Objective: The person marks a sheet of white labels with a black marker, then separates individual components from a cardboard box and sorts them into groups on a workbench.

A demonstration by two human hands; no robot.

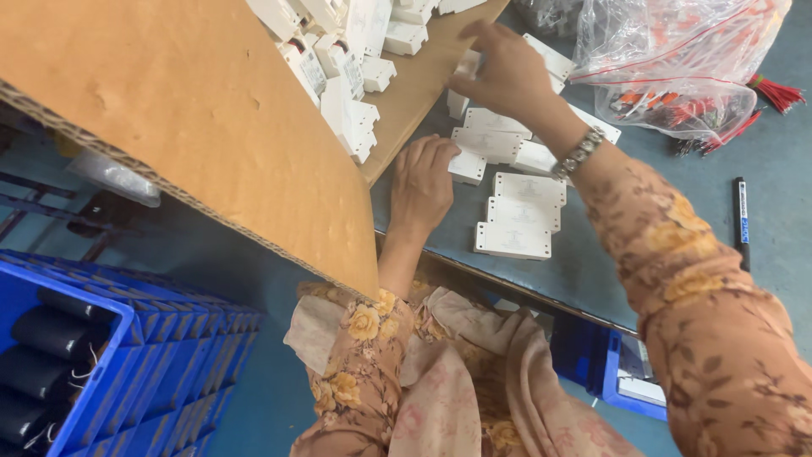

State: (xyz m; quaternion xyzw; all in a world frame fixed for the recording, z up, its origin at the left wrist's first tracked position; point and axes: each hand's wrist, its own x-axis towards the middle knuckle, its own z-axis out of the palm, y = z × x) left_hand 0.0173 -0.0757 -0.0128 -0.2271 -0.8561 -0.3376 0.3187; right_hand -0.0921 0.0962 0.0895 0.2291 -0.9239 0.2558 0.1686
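My left hand (420, 186) rests palm-down on the grey-blue table (592, 279), its fingertips touching a small white plastic piece (467, 166). My right hand (505, 72) reaches further away, fingers curled on a white plastic part (461, 85) at the edge of a cardboard sheet. Several flat white plastic housings (518, 216) lie in a loose stack between the two hands, under my right wrist with its metal bracelet.
A large cardboard flap (186, 118) covers the left; more white parts (342, 59) are heaped on cardboard beyond it. A clear bag of red-wired pieces (677, 68) lies at the far right, a pen (742, 220) beside it. Blue crates (127, 364) holding black cylinders stand on the floor.
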